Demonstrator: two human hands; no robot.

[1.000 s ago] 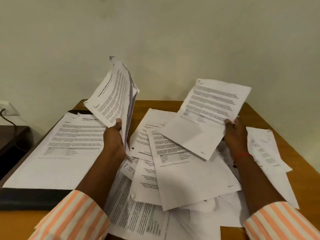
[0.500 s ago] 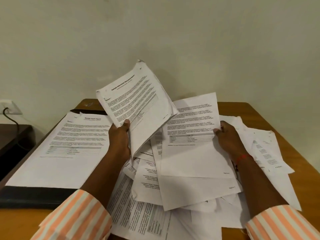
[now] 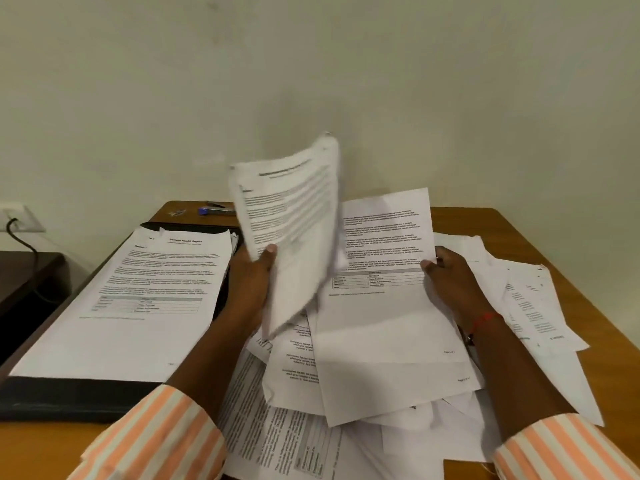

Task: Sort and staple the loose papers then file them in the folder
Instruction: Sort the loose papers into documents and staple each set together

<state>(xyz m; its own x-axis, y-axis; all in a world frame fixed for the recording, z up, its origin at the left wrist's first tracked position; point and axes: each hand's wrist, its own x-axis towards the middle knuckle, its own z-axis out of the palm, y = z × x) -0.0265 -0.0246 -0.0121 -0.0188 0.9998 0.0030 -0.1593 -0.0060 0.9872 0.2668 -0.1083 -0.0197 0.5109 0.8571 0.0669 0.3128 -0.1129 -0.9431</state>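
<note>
My left hand (image 3: pixel 251 282) grips a sheaf of printed papers (image 3: pixel 292 216), held upright and blurred above the table's middle. My right hand (image 3: pixel 450 278) pinches the right edge of a single printed sheet (image 3: pixel 384 271) that lies tilted over a loose pile of papers (image 3: pixel 298 410). On the left, a black folder (image 3: pixel 69 396) lies open with a printed page (image 3: pixel 138 296) on top. A small blue stapler (image 3: pixel 214 212) lies at the table's far edge, behind the sheaf.
The wooden table (image 3: pixel 519 230) ends against a pale wall. More loose sheets (image 3: pixel 533 306) spread to the right of my right hand. A dark side table (image 3: pixel 24 275) and a wall socket with a black cable (image 3: pixel 14 220) are at the far left.
My left hand has swung its sheaf rightward and more upright, over the single sheet's left edge. The right hand's sheet has come down nearer the pile. The stapler has come into view.
</note>
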